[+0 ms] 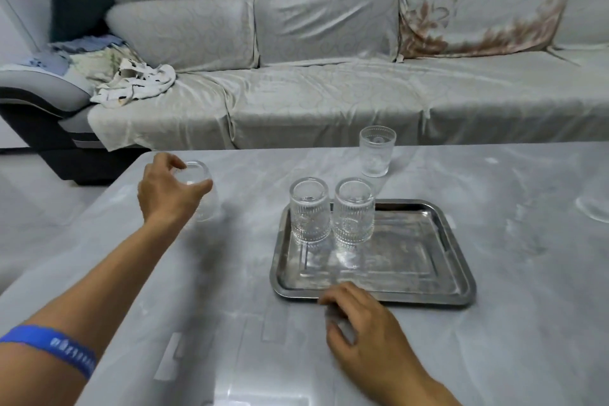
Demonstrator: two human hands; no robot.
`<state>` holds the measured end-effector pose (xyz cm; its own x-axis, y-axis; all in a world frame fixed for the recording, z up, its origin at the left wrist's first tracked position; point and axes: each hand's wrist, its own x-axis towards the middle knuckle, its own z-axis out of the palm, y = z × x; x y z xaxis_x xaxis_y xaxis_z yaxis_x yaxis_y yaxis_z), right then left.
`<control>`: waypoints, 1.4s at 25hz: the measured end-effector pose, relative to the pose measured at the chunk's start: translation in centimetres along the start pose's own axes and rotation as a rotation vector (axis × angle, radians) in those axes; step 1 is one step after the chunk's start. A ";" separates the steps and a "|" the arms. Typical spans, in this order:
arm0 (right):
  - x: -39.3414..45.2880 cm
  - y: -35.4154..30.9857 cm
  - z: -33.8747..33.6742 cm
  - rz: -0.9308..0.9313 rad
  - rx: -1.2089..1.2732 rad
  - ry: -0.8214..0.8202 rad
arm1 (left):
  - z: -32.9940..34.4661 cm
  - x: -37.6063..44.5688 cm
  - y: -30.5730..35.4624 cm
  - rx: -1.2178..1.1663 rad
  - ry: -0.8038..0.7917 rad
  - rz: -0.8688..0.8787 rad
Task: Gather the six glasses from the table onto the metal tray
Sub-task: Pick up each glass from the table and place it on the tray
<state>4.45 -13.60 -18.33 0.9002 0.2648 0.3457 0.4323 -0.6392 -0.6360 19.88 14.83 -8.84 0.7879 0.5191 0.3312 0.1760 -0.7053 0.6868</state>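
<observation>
A: Left hand (pixel 168 191) wraps a glass (pixel 197 188) from above, out on the worktop (pixel 230 339) left of the tray (pixel 458 277).

B: Two ribbed glasses (pixel 309 211) stand side by side in the tray's far left corner.

A: Another glass (pixel 376 152) stands beyond the tray.

B: Right hand (pixel 365 330) curls loosely, holding nothing, fingertips at the tray's near rim.

Two ribbed glasses upturned on tray (pixel 309 211) (pixel 354 211), one upright glass on table (pixel 376 152), one glass in left hand (pixel 197 188), one metal tray (pixel 458 273), one blue wristband (pixel 56 348), two hands (pixel 168 191) (pixel 365 330)
</observation>
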 end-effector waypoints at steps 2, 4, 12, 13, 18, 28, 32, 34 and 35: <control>1.5 -0.8 -1.6 0.060 0.081 0.152 | -1.6 -4.3 2.5 -0.113 -0.037 0.133; 3.1 -1.9 -3.6 0.090 0.153 0.183 | -3.1 -9.9 5.9 -0.252 -0.139 0.254; 2.8 1.5 -9.3 0.270 -0.100 0.362 | 2.6 -20.7 11.4 -0.476 -0.583 0.528; 3.1 2.8 -9.7 0.341 -0.091 0.335 | 4.0 -20.8 10.9 -0.361 -0.644 0.546; 6.4 7.8 -8.7 0.421 0.000 0.286 | 9.2 -21.1 8.2 0.031 -0.714 0.545; 9.1 11.1 -7.7 0.476 0.073 0.241 | 11.5 -19.2 7.6 0.235 -0.881 0.545; 6.2 9.4 -8.3 0.514 0.112 0.276 | 10.7 -21.3 7.6 0.248 -0.695 0.664; 3.0 7.7 -9.3 0.503 0.140 0.308 | 10.0 -23.7 8.2 0.153 -0.618 0.747; 1.2 7.0 -10.1 0.505 0.137 0.318 | 9.7 -25.2 8.9 0.085 -0.626 0.783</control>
<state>7.99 -25.05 -15.41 0.9448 -0.2888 0.1545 -0.0216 -0.5257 -0.8504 7.29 -9.26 -17.37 0.8641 -0.4351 0.2529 -0.5017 -0.7844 0.3646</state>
